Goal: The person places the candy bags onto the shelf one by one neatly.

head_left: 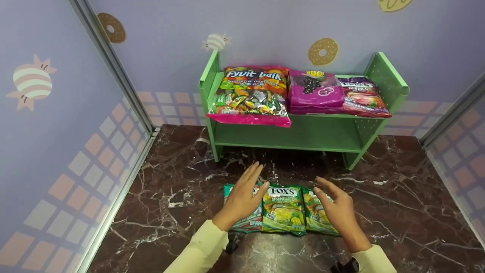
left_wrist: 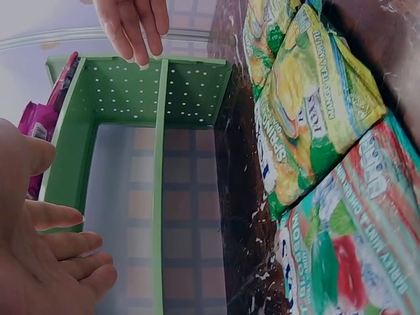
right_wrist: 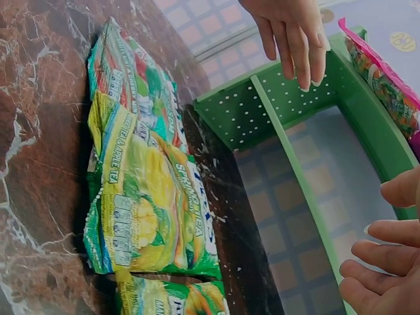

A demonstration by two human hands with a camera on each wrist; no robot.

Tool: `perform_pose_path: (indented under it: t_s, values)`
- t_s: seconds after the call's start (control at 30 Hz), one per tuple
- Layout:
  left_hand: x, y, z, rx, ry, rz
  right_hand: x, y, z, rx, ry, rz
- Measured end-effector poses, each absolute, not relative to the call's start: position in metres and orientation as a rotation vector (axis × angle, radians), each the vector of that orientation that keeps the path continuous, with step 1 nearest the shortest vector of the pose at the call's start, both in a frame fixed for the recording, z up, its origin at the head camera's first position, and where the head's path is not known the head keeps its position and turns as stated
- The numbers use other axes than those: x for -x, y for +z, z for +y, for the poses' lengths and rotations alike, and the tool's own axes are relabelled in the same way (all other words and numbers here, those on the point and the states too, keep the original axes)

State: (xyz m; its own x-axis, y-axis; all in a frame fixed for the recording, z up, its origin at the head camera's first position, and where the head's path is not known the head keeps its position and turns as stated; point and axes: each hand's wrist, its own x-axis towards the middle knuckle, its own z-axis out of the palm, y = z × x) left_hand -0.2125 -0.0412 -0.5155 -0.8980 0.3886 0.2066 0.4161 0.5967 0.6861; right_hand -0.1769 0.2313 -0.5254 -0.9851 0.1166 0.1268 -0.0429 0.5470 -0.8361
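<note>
Three candy bags lie side by side on the dark marbled surface in the head view: a teal and red one (head_left: 248,222), a yellow-green Fox's Spring Tea bag (head_left: 283,210) in the middle, and a similar yellow-green bag (head_left: 316,212) at right. Over the teal bag hovers my left hand (head_left: 242,199), fingers extended and holding nothing. My right hand (head_left: 339,208) hangs above the right-hand bag, also with fingers extended around nothing. Each wrist view shows a gap between the hands and the bags; the left wrist view has the teal bag (left_wrist: 354,236) nearest.
Behind the bags stands a green two-tier shelf (head_left: 288,142). Its top tier bears a Fyvit Baik candy bag (head_left: 254,94), a purple grape-pictured pack (head_left: 316,93) and a dark red berries bag (head_left: 363,98). Patterned wall panels (head_left: 57,132) enclose the surface.
</note>
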Motion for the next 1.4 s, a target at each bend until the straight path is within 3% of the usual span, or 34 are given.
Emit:
perform_pose_path:
  t_s: [1.4]
  values:
    - [0.186,-0.564,-0.028,0.575,-1.486,-2.847,0.166,-0.569,0.21,0.191,1.649,-2.594]
